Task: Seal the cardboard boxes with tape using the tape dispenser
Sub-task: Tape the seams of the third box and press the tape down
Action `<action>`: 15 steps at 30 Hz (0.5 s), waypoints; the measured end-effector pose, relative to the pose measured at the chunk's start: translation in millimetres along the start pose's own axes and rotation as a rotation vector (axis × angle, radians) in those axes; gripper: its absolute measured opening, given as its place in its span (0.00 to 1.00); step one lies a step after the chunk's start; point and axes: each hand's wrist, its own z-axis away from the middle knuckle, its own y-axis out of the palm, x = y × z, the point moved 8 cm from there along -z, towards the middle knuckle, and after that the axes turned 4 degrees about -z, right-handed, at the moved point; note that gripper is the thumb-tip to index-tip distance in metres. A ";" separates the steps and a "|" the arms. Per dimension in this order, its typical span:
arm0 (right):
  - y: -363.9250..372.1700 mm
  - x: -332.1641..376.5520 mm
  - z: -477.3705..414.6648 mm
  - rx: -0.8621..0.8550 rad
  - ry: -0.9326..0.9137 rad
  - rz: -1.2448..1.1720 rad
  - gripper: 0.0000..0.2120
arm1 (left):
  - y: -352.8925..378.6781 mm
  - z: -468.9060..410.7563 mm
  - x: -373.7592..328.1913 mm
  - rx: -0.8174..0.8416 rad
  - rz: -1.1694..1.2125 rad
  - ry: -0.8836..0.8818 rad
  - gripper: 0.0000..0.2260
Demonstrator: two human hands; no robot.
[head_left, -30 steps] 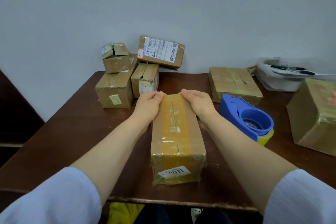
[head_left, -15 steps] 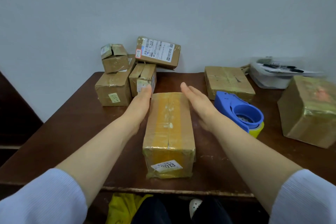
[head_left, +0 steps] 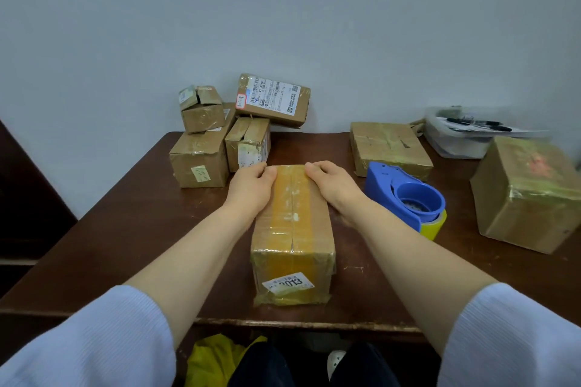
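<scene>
Left hand [head_left: 251, 188] and right hand [head_left: 333, 185] grip the far end of the taped cardboard box [head_left: 292, 229], fingers [head_left: 255, 168] curled over its edge; tape dispenser [head_left: 405, 198] lies just beside it.

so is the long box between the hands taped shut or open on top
Taped shut. On the long box, yellow tape runs along the closed top seam and down over the near end. The far end is out of sight.
</scene>
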 end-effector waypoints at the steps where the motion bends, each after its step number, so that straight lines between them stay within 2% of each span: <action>1: -0.1 2.7 2.1 0.014 0.000 0.023 0.17 | 0.6 -1.6 -0.4 0.019 -0.011 -0.003 0.18; 4: -2.7 4.9 3.9 0.035 0.028 -0.032 0.23 | 1.6 -5.9 -9.7 0.058 -0.043 0.040 0.20; 6: -4.4 4.6 1.5 0.013 0.034 -0.069 0.19 | 4.1 -10.1 -14.1 0.079 -0.119 0.079 0.19; 10: 2.5 15.5 -6.0 -0.021 -0.069 0.061 0.10 | 8.2 -20.3 -9.6 0.088 -0.117 0.043 0.12; 12: 2.8 17.4 -10.2 -0.043 -0.084 0.054 0.09 | 8.6 -24.0 -8.1 0.072 -0.108 0.025 0.10; 15: 1.6 14.8 -8.0 -0.017 -0.069 0.005 0.10 | 9.6 -24.7 -3.7 0.063 -0.044 0.023 0.11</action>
